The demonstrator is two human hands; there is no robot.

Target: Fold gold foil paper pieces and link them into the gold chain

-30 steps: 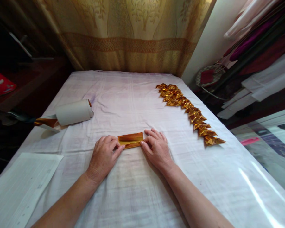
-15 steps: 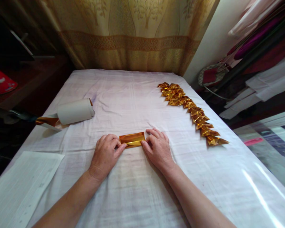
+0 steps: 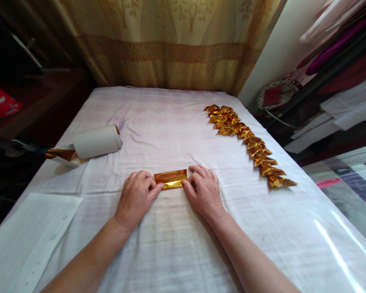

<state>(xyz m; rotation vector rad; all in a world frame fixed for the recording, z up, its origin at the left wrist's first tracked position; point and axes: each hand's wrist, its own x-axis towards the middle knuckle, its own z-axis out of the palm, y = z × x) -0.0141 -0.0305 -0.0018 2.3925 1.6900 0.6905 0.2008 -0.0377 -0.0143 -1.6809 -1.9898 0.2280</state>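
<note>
Left hand point(image 3: 136, 196) and right hand point(image 3: 205, 193) pinch the gold paper point(image 3: 171, 177) by its near corners, equally close. It lies at twelve o'clock between them, long side running nine to three.

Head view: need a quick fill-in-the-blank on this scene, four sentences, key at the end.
1. The left hand and right hand touch opposite ends of a shiny ____-coloured foil strip.
2. The roll lies on the person's ____ side.
3. The folded foil pieces lie on the person's ____ side.
4. Beyond the pale cloth hangs a patterned ____.

Missing words: gold; left; right; curtain.
</note>
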